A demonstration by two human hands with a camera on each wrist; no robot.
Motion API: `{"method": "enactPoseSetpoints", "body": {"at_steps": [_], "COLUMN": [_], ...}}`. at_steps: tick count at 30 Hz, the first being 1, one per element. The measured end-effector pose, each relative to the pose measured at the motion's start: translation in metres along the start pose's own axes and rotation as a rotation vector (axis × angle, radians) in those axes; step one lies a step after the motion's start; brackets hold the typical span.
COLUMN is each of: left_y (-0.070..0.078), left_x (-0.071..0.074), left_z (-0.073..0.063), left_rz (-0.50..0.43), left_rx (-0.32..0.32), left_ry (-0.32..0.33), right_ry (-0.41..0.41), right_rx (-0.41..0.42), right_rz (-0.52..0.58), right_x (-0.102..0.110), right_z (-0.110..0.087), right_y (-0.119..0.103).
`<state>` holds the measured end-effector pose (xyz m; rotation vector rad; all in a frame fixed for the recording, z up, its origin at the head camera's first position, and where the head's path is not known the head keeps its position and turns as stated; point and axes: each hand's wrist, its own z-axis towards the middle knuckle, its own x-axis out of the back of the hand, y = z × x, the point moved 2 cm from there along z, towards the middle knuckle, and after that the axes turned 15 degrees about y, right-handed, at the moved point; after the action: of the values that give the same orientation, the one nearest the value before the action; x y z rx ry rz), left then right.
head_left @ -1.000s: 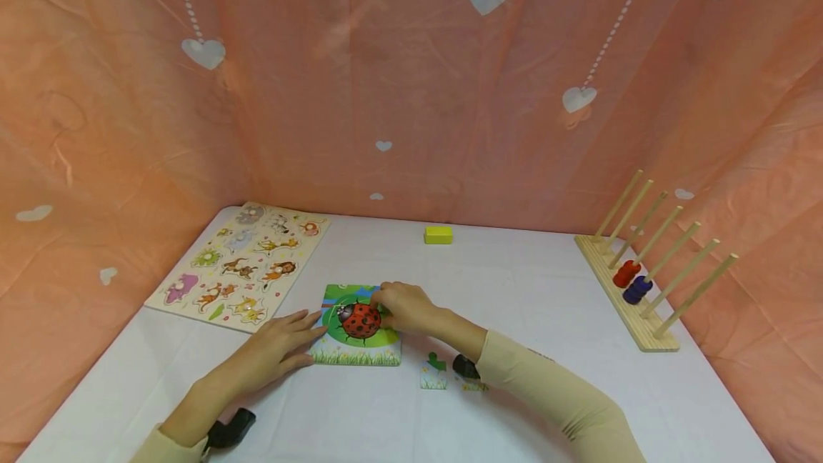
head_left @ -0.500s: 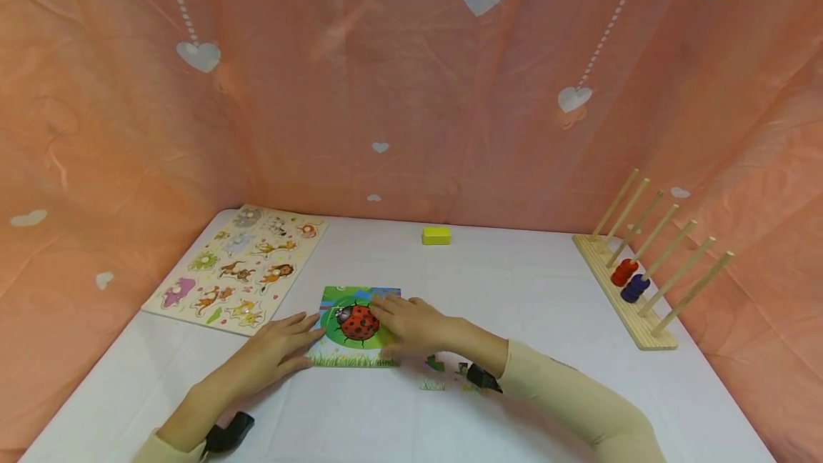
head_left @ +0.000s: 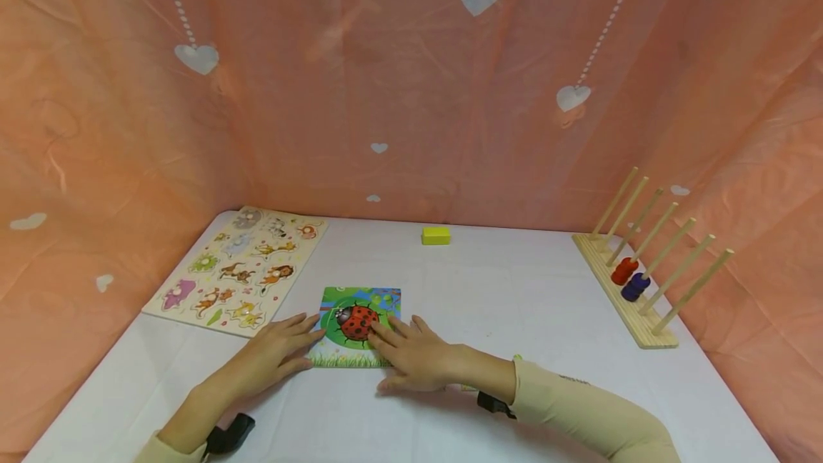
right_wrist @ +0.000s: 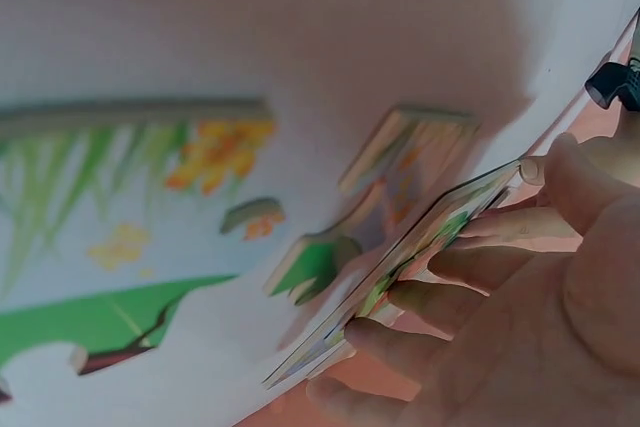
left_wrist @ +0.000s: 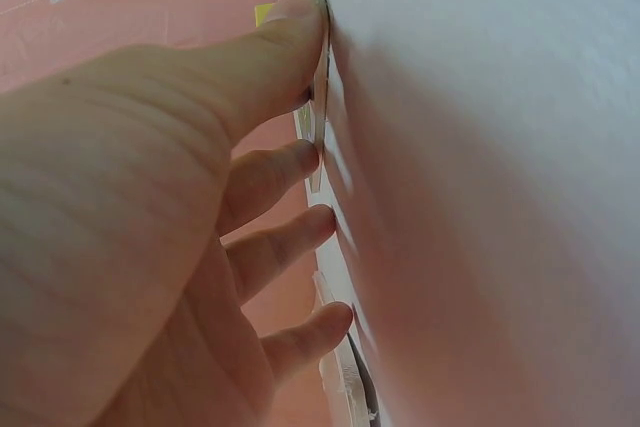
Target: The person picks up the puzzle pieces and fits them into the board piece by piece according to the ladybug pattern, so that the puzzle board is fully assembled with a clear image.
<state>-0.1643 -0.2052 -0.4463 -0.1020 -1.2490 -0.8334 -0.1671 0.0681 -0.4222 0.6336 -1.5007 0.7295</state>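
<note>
A square ladybug puzzle (head_left: 350, 324) lies flat on the white table, a red spotted beetle on green with grass along its near edge. My left hand (head_left: 273, 349) rests at its left edge, fingers spread; in the left wrist view the thumb (left_wrist: 290, 32) touches the puzzle's edge. My right hand (head_left: 418, 356) lies over the lower right part, fingers extended across the surface and covering that corner. Loose puzzle pieces show in the right wrist view: a large near one (right_wrist: 110, 217) with grass and orange flowers, and a smaller one (right_wrist: 410, 162) farther off. The right forearm mostly hides them in the head view.
An animal peg puzzle board (head_left: 238, 270) lies at the back left. A yellow block (head_left: 436, 236) stands at the back middle. On the right is a wooden peg rack (head_left: 633, 306) with upright rods, red rings (head_left: 625, 271) and blue rings (head_left: 636, 287). A peach curtain surrounds the table.
My right hand's fingers, earlier curled at the puzzle's upper right, flattened over it and slid down toward its lower right, uncovering the top right corner. My left hand stays at the left edge.
</note>
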Motion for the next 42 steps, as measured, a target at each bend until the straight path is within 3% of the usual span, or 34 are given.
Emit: {"method": "enactPoseSetpoints", "body": {"at_steps": [42], "left_y": [0.0042], "left_x": [0.0022], "left_z": [0.0014], "left_rz": [0.012], "left_rx": [-0.006], "left_ry": [0.011], "right_ry": [0.015], "right_rx": [0.029], "right_rz": [-0.141], "right_x": [-0.0067], "right_z": [0.0000], "right_y": [-0.0062]}}
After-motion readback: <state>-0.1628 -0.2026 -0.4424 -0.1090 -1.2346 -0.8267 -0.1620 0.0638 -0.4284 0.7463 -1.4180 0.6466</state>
